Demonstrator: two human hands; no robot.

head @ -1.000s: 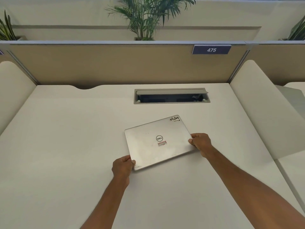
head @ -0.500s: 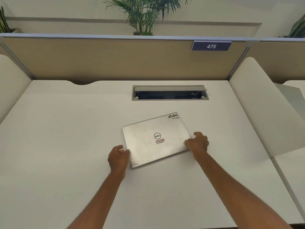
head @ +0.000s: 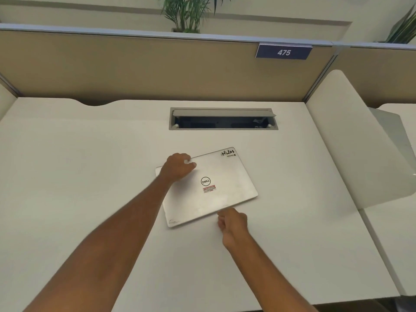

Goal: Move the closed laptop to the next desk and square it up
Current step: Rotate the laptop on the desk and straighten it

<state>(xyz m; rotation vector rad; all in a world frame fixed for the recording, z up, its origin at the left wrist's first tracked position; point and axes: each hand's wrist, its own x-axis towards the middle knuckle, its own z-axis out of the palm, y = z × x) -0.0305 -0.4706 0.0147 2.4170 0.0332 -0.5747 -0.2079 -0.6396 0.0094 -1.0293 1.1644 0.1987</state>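
The closed silver laptop (head: 225, 183) lies flat on the white desk (head: 90, 176), skewed so that its right end sits farther back. It carries a round logo, a red sticker and a black sticker on the far right corner. My left hand (head: 177, 167) rests on its far left corner, fingers curled over the back edge. At the near edge, right of its middle, my right hand (head: 233, 222) has its curled fingers and thumb against the laptop.
An open cable tray (head: 222, 122) is set into the desk behind the laptop. A tan partition (head: 135, 70) with a sign reading 475 (head: 284, 52) closes the back. A white side divider (head: 351, 140) separates the neighbouring desk (head: 396, 244) on the right.
My left hand went from the laptop's near left corner to its far left corner. My right hand shifted from the right side to the near edge. The laptop stays skewed.
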